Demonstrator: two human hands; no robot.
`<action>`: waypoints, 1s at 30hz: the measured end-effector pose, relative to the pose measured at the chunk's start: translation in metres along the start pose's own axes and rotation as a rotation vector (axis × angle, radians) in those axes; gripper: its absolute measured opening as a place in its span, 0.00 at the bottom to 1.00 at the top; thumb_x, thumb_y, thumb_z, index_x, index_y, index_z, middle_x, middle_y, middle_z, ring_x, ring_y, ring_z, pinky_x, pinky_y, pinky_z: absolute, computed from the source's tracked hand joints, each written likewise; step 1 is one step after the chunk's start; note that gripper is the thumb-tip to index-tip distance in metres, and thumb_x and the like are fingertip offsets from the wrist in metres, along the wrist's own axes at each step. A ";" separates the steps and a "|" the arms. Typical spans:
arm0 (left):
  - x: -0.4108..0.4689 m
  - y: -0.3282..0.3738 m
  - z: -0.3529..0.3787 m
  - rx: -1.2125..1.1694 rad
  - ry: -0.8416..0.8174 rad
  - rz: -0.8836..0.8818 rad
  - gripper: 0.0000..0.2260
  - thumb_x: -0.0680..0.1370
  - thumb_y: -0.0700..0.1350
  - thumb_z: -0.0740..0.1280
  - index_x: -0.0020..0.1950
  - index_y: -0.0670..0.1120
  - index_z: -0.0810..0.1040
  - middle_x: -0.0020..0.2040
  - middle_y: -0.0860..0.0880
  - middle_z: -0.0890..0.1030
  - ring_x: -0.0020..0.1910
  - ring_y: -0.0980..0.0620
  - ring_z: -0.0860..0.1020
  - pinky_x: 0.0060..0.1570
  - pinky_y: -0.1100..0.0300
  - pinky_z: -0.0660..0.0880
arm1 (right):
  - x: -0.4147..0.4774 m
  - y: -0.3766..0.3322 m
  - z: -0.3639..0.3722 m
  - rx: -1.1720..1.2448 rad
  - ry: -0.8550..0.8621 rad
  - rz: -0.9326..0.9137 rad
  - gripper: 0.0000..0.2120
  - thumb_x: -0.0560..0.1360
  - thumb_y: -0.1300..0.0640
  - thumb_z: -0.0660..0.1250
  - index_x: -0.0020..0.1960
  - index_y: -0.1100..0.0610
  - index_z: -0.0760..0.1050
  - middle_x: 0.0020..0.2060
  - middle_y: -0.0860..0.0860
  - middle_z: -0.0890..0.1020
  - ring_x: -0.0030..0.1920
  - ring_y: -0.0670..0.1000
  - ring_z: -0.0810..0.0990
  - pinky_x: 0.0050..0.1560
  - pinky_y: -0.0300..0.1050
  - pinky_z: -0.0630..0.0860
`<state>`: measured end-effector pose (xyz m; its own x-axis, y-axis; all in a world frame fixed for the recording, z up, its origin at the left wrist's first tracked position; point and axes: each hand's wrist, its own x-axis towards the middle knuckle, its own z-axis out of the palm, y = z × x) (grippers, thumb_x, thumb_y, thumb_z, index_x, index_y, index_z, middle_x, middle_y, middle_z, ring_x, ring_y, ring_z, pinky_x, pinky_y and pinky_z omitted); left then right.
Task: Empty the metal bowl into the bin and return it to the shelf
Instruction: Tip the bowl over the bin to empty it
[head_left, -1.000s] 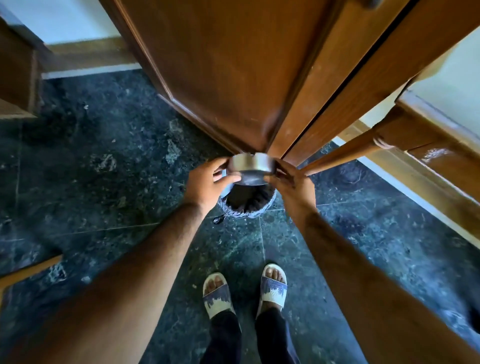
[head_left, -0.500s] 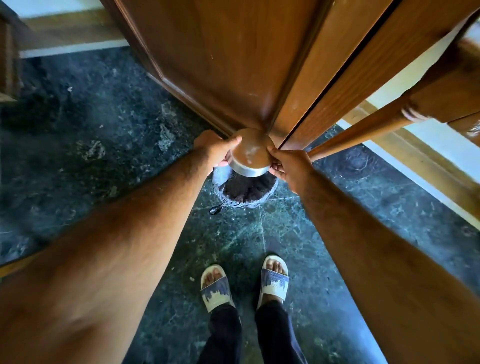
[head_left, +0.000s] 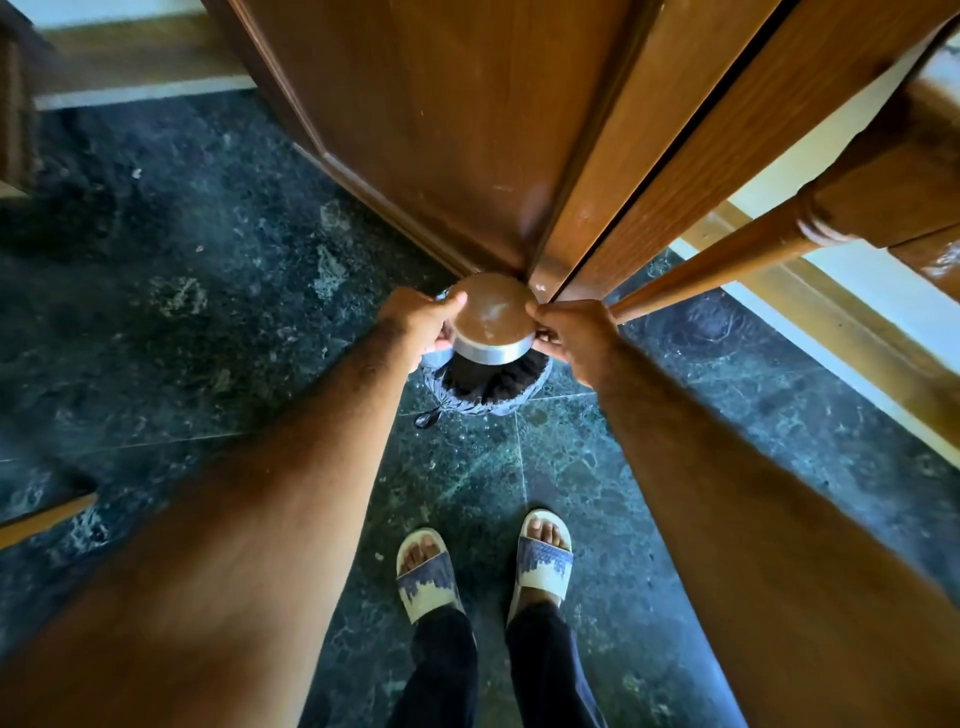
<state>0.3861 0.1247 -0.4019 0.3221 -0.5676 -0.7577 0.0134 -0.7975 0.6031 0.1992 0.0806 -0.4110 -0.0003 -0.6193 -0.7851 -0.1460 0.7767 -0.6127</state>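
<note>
The metal bowl (head_left: 493, 325) is turned upside down, its flat shiny base facing me and reflecting the brown wood. It hangs directly over the bin (head_left: 488, 387), a small round bin lined with a dark bag, standing on the floor by the door's foot. My left hand (head_left: 423, 322) grips the bowl's left rim and my right hand (head_left: 569, 332) grips its right rim. The bowl hides the bin's far half, and what is inside the bin is too dark to make out.
A wooden door (head_left: 467, 130) and its frame (head_left: 675, 156) rise just behind the bin. A turned wooden furniture leg (head_left: 727, 265) slants in from the right. The floor (head_left: 182, 312) is dark green marble. My sandalled feet (head_left: 483, 566) stand a step short of the bin.
The bowl has tipped from nearly level to fully inverted over the bin, its base now facing me. Both hands stayed on its rim, and my view has dropped closer.
</note>
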 end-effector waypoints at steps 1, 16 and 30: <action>0.001 0.002 -0.001 -0.008 0.000 0.015 0.12 0.75 0.49 0.73 0.40 0.42 0.78 0.46 0.39 0.84 0.40 0.50 0.84 0.37 0.62 0.83 | 0.000 0.001 -0.001 0.021 -0.003 -0.003 0.11 0.74 0.59 0.74 0.51 0.67 0.80 0.50 0.61 0.85 0.48 0.54 0.84 0.47 0.45 0.85; -0.015 -0.006 0.002 -0.122 0.160 0.150 0.13 0.76 0.51 0.72 0.35 0.48 0.76 0.37 0.45 0.82 0.42 0.45 0.84 0.48 0.53 0.83 | 0.002 0.009 0.005 0.111 0.042 -0.120 0.11 0.74 0.56 0.74 0.51 0.63 0.83 0.43 0.56 0.87 0.43 0.50 0.86 0.42 0.40 0.83; -0.040 -0.040 -0.004 -0.137 -0.018 0.094 0.10 0.75 0.44 0.73 0.53 0.41 0.81 0.52 0.39 0.84 0.41 0.47 0.81 0.36 0.60 0.83 | -0.030 0.043 -0.002 0.144 0.012 0.054 0.14 0.77 0.54 0.70 0.60 0.58 0.81 0.55 0.55 0.85 0.57 0.54 0.82 0.48 0.45 0.79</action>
<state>0.3767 0.1804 -0.3944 0.3108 -0.6428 -0.7002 0.1139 -0.7062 0.6988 0.1907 0.1322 -0.4137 -0.0158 -0.5770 -0.8166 -0.0018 0.8167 -0.5770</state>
